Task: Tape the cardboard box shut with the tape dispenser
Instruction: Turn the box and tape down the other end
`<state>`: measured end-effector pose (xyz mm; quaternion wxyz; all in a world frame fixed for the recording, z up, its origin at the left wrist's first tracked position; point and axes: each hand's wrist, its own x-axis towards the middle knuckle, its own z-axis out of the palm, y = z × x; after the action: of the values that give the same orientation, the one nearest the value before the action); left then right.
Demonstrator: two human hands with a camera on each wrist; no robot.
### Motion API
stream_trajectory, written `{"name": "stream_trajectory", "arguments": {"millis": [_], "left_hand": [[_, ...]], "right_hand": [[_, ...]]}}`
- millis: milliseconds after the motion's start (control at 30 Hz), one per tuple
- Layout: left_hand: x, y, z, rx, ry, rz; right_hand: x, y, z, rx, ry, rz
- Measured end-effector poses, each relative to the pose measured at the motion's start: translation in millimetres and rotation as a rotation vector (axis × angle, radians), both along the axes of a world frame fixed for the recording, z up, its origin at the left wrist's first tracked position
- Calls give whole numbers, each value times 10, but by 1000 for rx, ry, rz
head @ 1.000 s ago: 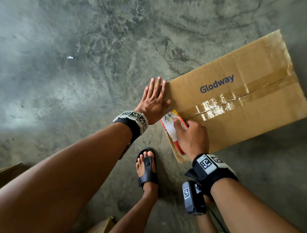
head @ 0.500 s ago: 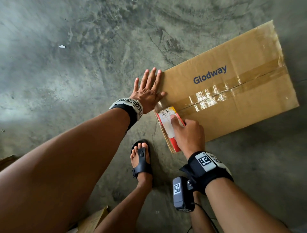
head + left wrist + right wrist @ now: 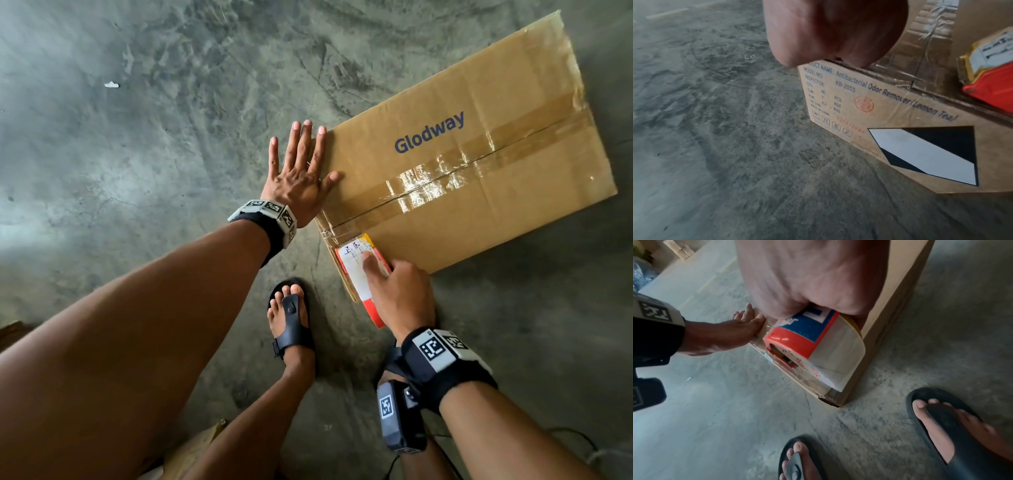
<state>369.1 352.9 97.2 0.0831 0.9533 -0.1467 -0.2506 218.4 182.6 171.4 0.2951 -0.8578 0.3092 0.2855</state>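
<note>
Your right hand point(image 3: 402, 294) is wrapped around the tape dispenser point(image 3: 359, 270), index finger laid along its top label, so the grip both steers the tool and bears down on it. The dispenser sits at the near end of the cardboard box point(image 3: 479, 164), at about 6 o'clock from the box's near-left corner, hanging partly over the end face; that placement looks meant to carry the tape over the edge so the strip anchors on the side rather than stopping at the lip. The right wrist view shows the red body and white tape roll point(image 3: 836, 352) pressed against the box's end wall. Your left hand point(image 3: 298, 178) lies flat with fingers straight and spread at the box's near-left corner, roughly 11 o'clock from the dispenser, holding nothing; it seems there to brace the box against sliding on the concrete floor point(image 3: 154, 137) while you pull. The centre seam point(image 3: 445, 178) runs away toward 2 o'clock and already carries shiny tape, wrinkled in the middle. The box rests on the floor at 1 o'clock from your sandalled foot point(image 3: 291, 315), which stands just clear of the near edge. A small white scrap point(image 3: 111, 84) lies well apart at 10 o'clock.
</note>
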Motion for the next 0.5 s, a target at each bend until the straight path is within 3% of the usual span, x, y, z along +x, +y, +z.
{"name": "stream_trajectory", "arguments": {"millis": [133, 333, 500], "left_hand": [[0, 37, -30, -93, 34, 17], [-68, -42, -6, 35, -62, -29], [-416, -186, -19, -48, -113, -184]], "right_hand": [[2, -10, -42, -8, -12, 4], [-5, 34, -49, -38, -10, 1], [7, 25, -6, -15, -29, -7]]}}
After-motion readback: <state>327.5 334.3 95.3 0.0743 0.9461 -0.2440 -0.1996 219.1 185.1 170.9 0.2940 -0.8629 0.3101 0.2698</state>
